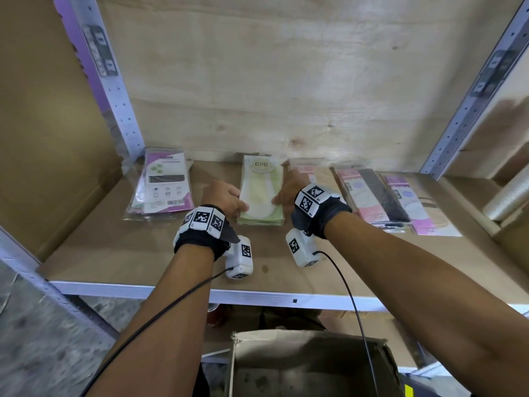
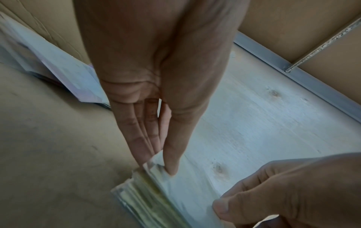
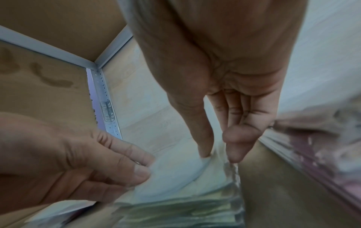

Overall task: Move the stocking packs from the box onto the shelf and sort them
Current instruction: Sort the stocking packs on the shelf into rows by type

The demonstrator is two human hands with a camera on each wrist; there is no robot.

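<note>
A stack of pale green stocking packs [image 1: 262, 196] with a round "ENE" label lies in the middle of the shelf board [image 1: 137, 253]. My left hand [image 1: 229, 196] grips its left edge. In the left wrist view the thumb sits on the top pack [image 2: 148, 192] and the fingers [image 2: 142, 148] lie against the side. On the stack's right edge my right hand [image 1: 283, 191] grips it the same way, with the thumb on top of the stack [image 3: 185, 205]. The open cardboard box [image 1: 237, 348] stands below the shelf; I cannot see any packs inside it.
A purple and white pile of packs [image 1: 161, 187] lies at the left. Peach [image 1: 315, 173], pink and black [image 1: 372, 196] and purple [image 1: 415, 207] packs lie in a row at the right. A roll of clear film [image 1: 506, 196] sits beyond the right post. The front of the board is bare.
</note>
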